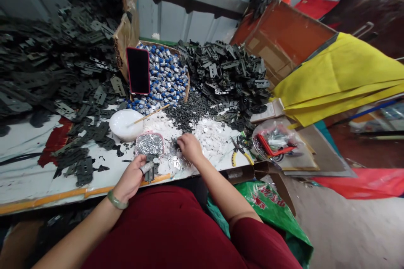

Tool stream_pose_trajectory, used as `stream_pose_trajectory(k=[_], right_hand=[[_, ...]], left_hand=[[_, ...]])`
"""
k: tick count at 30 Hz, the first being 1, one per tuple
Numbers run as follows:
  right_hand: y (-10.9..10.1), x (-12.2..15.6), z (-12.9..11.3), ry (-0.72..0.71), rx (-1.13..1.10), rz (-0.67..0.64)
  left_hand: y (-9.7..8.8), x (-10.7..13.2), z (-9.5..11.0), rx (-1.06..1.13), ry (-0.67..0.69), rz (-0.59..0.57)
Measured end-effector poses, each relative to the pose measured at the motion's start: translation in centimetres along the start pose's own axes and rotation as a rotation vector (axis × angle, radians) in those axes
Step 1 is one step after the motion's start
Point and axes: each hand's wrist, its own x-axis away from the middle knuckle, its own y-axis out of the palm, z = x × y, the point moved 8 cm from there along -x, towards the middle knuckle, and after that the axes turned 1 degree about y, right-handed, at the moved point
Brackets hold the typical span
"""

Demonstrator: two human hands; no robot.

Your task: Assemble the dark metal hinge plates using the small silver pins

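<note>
My left hand (130,178) is closed around a dark grey slotted plastic part (152,170) at the table's front edge. A small white round piece shows on top of that part. Just beyond it stands a pink-rimmed tray (163,146) of small metal pins. My right hand (190,148) reaches down with bent fingers into a little heap of small dark pieces (173,150), beside shiny metal bits (180,162). Whether its fingertips pinch anything is too small to see. White plastic pieces (213,136) lie to the right of that hand.
A white bowl (121,125) holds a thin stick (151,114). Behind it, a phone (139,70) leans by a box of blue-and-silver parts (170,73). Dark plastic parts (227,71) are piled on both sides. Yellow-handled pliers (241,151) lie near a clear container (274,138).
</note>
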Motion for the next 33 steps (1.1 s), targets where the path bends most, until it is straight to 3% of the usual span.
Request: stream_pose_trajectory(k=[2,4,10,14,18,21,28,31,33], right_hand=[[-0.6,-0.9,2.4,0.122,0.236,0.037],[-0.1,-1.3,3.3,0.13,0.373,0.001],[0.6,-1.4,2.9,0.108,0.423,0.019],[0.3,-0.7,1.2,0.154,0.208,0.05],[1.9,1.1,-3.4,0.04,-0.244,-0.042],[2.8,2.1,-5.7,0.011,-0.369,-0.099],[3.3,2.7,-6.6,0.01,-0.28,-0.06],[4.1,3.1,-6.2,0.051,-0.392,-0.052],[4.2,3.2,-5.6,0.004,-0.507,-0.086]], left_hand=[[-0.1,-0.1,-0.2,-0.02,-0.01,-0.002],[-0.1,-0.1,-0.6,-0.032,-0.029,-0.01],[0.1,0.1,-0.9,-0.062,-0.047,-0.036],[0.0,0.0,-0.9,-0.084,-0.025,-0.031],[-0.1,-0.2,-0.9,-0.09,0.007,-0.032],[-0.2,-0.2,-0.7,-0.102,0.032,-0.037],[-0.6,0.0,-0.8,-0.111,0.011,-0.035],[-0.6,0.3,-0.3,-0.218,0.093,-0.029],[-0.4,0.4,-0.2,-0.265,0.104,-0.059]])
